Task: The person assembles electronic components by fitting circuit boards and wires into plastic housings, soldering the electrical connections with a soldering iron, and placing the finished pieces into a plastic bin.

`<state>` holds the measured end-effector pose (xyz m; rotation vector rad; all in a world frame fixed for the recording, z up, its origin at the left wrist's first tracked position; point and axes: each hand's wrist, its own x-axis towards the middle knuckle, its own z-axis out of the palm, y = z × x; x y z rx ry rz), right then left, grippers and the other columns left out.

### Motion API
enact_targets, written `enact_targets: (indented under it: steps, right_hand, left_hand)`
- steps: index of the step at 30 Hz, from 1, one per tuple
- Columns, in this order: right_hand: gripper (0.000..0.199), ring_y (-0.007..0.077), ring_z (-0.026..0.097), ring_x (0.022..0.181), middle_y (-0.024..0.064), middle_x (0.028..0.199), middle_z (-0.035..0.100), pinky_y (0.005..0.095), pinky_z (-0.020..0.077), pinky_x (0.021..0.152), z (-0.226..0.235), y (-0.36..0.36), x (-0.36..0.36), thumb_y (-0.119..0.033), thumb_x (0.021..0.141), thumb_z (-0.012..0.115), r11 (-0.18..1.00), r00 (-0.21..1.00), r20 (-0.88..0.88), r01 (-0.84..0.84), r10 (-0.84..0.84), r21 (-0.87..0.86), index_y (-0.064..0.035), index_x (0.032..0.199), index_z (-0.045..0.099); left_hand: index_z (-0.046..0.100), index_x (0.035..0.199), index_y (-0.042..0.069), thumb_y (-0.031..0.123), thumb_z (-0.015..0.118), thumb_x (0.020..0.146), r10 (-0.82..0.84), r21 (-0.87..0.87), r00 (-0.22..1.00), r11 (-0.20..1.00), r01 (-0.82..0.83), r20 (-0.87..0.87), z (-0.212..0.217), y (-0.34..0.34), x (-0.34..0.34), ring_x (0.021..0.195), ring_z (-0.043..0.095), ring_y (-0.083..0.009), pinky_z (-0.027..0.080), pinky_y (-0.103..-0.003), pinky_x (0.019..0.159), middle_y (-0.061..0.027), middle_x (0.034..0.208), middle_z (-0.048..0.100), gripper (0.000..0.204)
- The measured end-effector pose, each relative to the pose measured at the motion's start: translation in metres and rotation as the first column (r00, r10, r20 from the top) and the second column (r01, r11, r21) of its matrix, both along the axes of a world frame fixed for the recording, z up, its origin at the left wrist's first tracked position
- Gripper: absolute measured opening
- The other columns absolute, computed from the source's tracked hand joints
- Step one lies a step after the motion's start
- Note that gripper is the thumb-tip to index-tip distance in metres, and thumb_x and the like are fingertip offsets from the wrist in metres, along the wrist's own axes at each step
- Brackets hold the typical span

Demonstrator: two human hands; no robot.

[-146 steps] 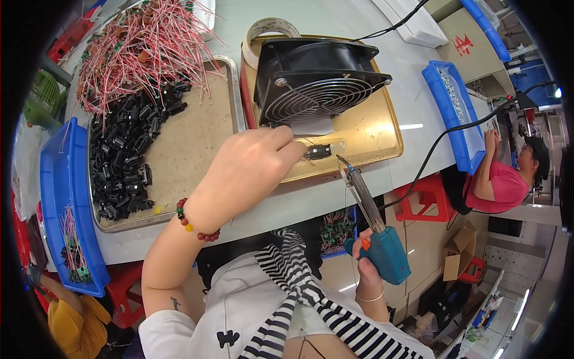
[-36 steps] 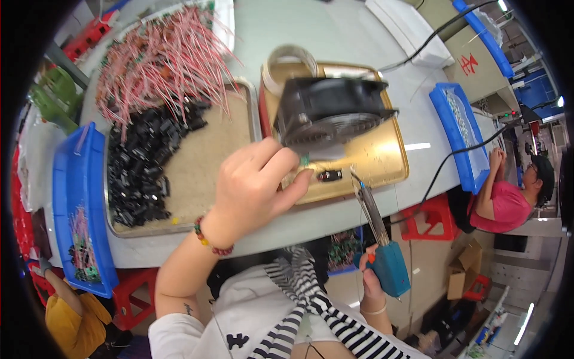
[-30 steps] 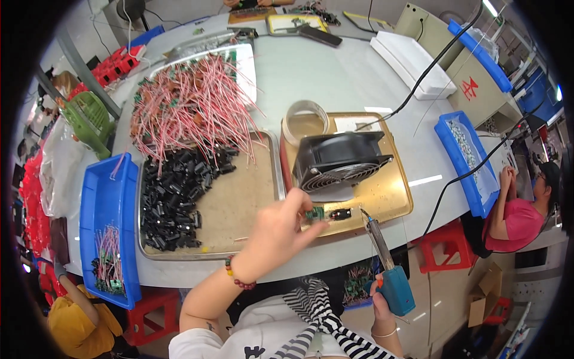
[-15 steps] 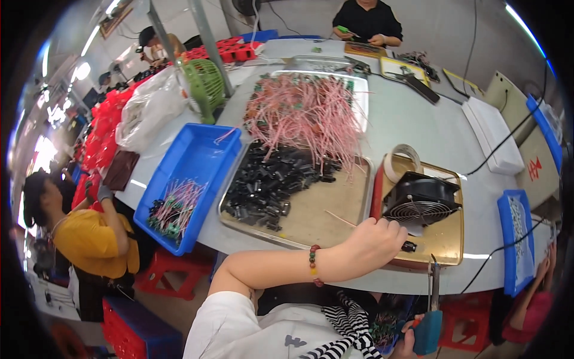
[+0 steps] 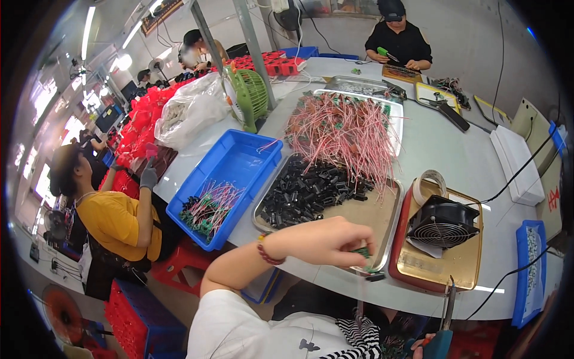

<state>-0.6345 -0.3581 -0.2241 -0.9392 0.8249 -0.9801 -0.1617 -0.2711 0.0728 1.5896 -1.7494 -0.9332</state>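
Note:
Over the near edge of the metal tray (image 5: pixel 382 258), my left hand (image 5: pixel 326 240) is closed, fingers pinching a small green circuit board (image 5: pixel 362 253) with thin pink wires. A small black part (image 5: pixel 375 277) hangs just below the board; whether it is joined to it I cannot tell. At the lower edge, my right hand (image 5: pixel 422 343) is wrapped round the teal handle of a soldering iron (image 5: pixel 440 344), its metal tip pointing up. Many black parts (image 5: pixel 311 188) fill the tray's left side, and a heap of boards with pink wires (image 5: pixel 341 128) lies beyond.
Right of the tray, a black fan (image 5: pixel 443 221) and a tape roll (image 5: pixel 429 182) rest on a gold tray (image 5: pixel 463 258). A blue bin (image 5: pixel 239 149) with wired boards stands left. Cables cross the table's right side. A person in yellow (image 5: pixel 116 218) sits left, another in black (image 5: pixel 397 45) opposite.
My left hand has moved left from the gold tray toward the metal tray, and the board and black part now show at its fingers. The view has shifted; the right hand still holds the soldering iron.

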Motion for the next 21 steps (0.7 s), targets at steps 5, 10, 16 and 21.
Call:
enact_targets:
  steps: [5, 10, 16, 21]
  right_hand:
    - [0.058, 0.0358, 0.026, 0.135, 0.0198, 0.148, 0.027, 0.0519, 0.0174, 0.113, 0.032, 0.006, 0.026, -0.014, 0.093, 0.054, 0.968, 0.971, -0.228, -0.125, 0.074, -0.218, -0.0120, 0.145, 0.028]
    - [0.057, 0.0340, 0.029, 0.129, 0.0190, 0.144, 0.030, 0.0497, 0.0203, 0.108, 0.049, -0.005, 0.045, -0.016, 0.092, 0.055, 0.957, 0.961, -0.261, -0.159, 0.093, -0.243, -0.0101, 0.142, 0.030]
    - [0.056, 0.0312, 0.035, 0.119, 0.0177, 0.139, 0.034, 0.0465, 0.0248, 0.102, 0.060, -0.009, 0.063, -0.017, 0.090, 0.057, 0.932, 0.953, -0.279, -0.203, 0.118, -0.300, -0.0073, 0.139, 0.032]
    - [0.055, 0.0288, 0.039, 0.110, 0.0166, 0.135, 0.037, 0.0437, 0.0285, 0.096, 0.068, -0.011, 0.082, -0.019, 0.088, 0.059, 0.909, 0.955, -0.267, -0.219, 0.126, -0.354, -0.0050, 0.136, 0.035]
  left_hand:
    - [0.055, 0.100, 0.002, 0.013, 0.062, 0.087, 0.096, 0.193, 0.970, 0.980, -0.053, -0.222, 0.001, 0.052, 0.022, 0.058, 0.052, -0.0060, 0.040, -0.023, 0.054, 0.0008, 0.059, 0.050, 0.018]
    - [0.052, 0.099, 0.003, 0.007, 0.061, 0.086, 0.472, 0.217, 0.819, 0.881, -0.421, -0.327, 0.017, 0.101, 0.057, 0.067, 0.059, -0.0065, 0.047, -0.022, 0.060, 0.0027, 0.071, 0.056, 0.016]
    - [0.052, 0.098, 0.008, 0.012, 0.057, 0.088, 0.825, -0.062, 0.527, 0.526, -0.848, -0.203, 0.035, 0.179, 0.138, 0.064, 0.058, -0.0070, 0.041, -0.017, 0.056, 0.0003, 0.073, 0.059, 0.012]
    - [0.052, 0.097, 0.010, 0.017, 0.058, 0.087, 0.918, -0.043, 0.316, 0.316, -0.948, -0.238, 0.003, 0.221, 0.202, 0.071, 0.058, -0.0089, 0.040, -0.021, 0.061, -0.0001, 0.076, 0.061, 0.013]
